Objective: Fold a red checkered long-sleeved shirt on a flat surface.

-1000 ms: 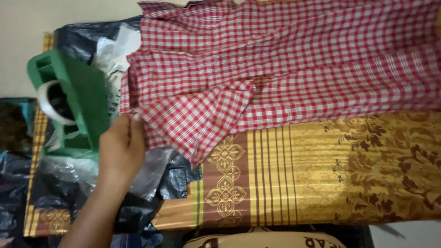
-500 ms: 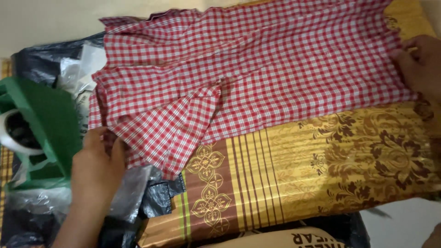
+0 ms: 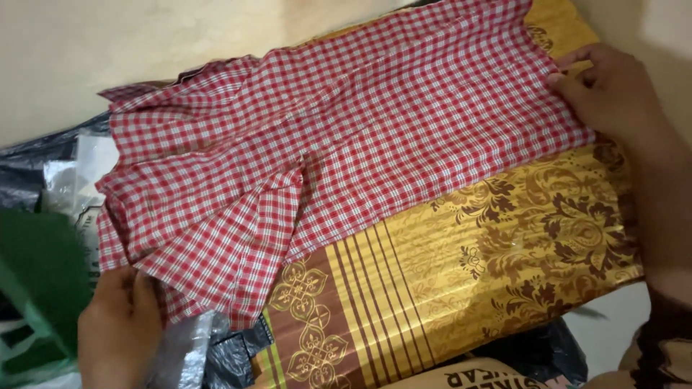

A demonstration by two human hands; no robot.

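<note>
A red and white checked cloth (image 3: 346,151) lies spread over a gold and brown patterned fabric (image 3: 490,252). My left hand (image 3: 119,324) grips the cloth's near left edge at the lower left of the view. At the upper right, my right hand (image 3: 613,90) pinches the cloth's far right edge, with my forearm running down the right side. A fold in the cloth runs down its middle left part.
A green plastic object (image 3: 36,288) sits at the left edge. Black and clear plastic bags (image 3: 202,353) lie under the cloth's left end. A tan printed sack (image 3: 468,374) shows at the bottom. A pale wall (image 3: 108,43) fills the top left.
The view has swung right and tilted. My right hand has come into view holding the cloth's right edge. The left hand has slid lower along the left edge, and the cloth lies flatter.
</note>
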